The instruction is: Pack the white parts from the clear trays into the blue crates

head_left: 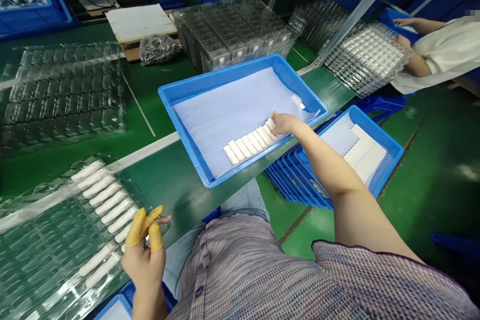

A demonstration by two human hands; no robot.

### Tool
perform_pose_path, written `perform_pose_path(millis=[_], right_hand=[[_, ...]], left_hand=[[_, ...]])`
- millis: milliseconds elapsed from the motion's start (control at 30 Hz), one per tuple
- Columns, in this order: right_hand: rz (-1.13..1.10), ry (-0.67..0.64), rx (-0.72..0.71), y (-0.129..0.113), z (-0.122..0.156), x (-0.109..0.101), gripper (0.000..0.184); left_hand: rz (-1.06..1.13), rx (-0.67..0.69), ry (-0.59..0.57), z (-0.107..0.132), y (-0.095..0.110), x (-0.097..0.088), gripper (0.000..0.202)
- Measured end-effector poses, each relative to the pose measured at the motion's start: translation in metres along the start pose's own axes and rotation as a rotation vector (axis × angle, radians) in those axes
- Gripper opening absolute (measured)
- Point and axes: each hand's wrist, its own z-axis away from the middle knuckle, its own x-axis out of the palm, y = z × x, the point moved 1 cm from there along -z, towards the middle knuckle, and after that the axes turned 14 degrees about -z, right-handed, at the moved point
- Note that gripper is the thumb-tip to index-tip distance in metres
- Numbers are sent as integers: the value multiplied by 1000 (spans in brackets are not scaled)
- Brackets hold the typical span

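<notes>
My right hand point(284, 124), with yellow finger cots, reaches into a blue tray point(183, 132) lined with pale paper point(228, 105). Its fingers close around the right end of a slanting row of small white rectangular pieces point(247, 145); the hand partly hides the pieces there. My left hand point(146, 247) also wears yellow finger cots. It hovers with bent fingers apart and nothing visible between them, beside a clear plastic blister tray point(41, 245). Several white pieces point(108, 200) lie in that tray's slots near the hand, and two more white pieces point(99, 265) lie lower down.
Clear blister trays point(67, 90) lie at left, with a taller stack point(236, 30) behind the blue tray. Right of the bench, stacked blue trays point(390, 147) hold white pieces. A co-worker point(442, 55) handles things at far right. A metal post point(360, 10) slants up from the bench.
</notes>
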Motion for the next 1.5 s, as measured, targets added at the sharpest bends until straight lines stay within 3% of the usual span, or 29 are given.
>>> perform_pose_path(millis=[233, 400, 633, 1000, 1133, 1200, 1267, 1367, 1433, 1500], right_hand=[[31, 16, 40, 2, -1, 0, 61], [0, -62, -47, -2, 12, -2, 48], [-29, -95, -46, -13, 16, 3, 58], [-53, 9, 30, -11, 6, 13, 55], [-125, 30, -17, -2, 9, 2, 44], [-288, 2, -126, -1, 14, -9, 25], [-601, -93, -336, -11, 22, -18, 10], [-987, -303, -735, -52, 42, -20, 12], [-954, -476, -987, -91, 61, -12, 12], [-780, -601, -1127, -126, 82, -2, 9]], left_hand=[[-14, -23, -23, -1, -2, -1, 48], [-34, -49, -50, 2, -7, -1, 49], [-43, -43, -88, -4, -4, 3, 50], [-78, -53, -119, -5, 3, 7, 46], [58, -100, -173, -5, 5, 12, 48], [248, -142, -223, -8, 15, 19, 47], [501, -203, -274, -14, 36, 31, 45], [888, -324, -456, -27, 83, 60, 53], [1052, -417, -633, -34, 117, 84, 62], [1155, -553, -726, -38, 144, 109, 59]])
